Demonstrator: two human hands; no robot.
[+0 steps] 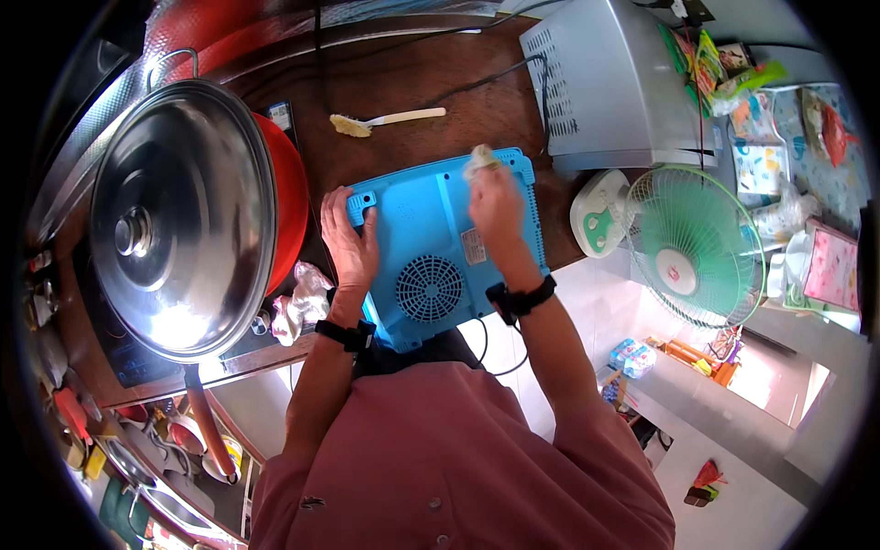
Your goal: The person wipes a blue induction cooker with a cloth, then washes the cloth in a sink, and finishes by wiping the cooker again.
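Observation:
A blue plastic appliance (423, 199), which looks like an induction cooker turned underside up, lies in front of me at the edge of the brown counter. Its round fan grille (430, 289) and a label (473, 246) with writing face upward. My left hand (350, 237) grips its left edge around a corner foot. Over the right part of the underside, my right hand (496, 206) is closed on a crumpled pale cloth or tissue (482, 159). That hand is blurred, so whether the wad touches the plastic is hard to tell.
A lidded wok (185, 206) and a red basin (285, 199) stand at left beside a crumpled plastic bag (302, 302). Behind lies a brush (392, 120). A silver oven-like appliance (605, 89) and a green fan (680, 254) are at right. A cable (485, 344) hangs near my waist.

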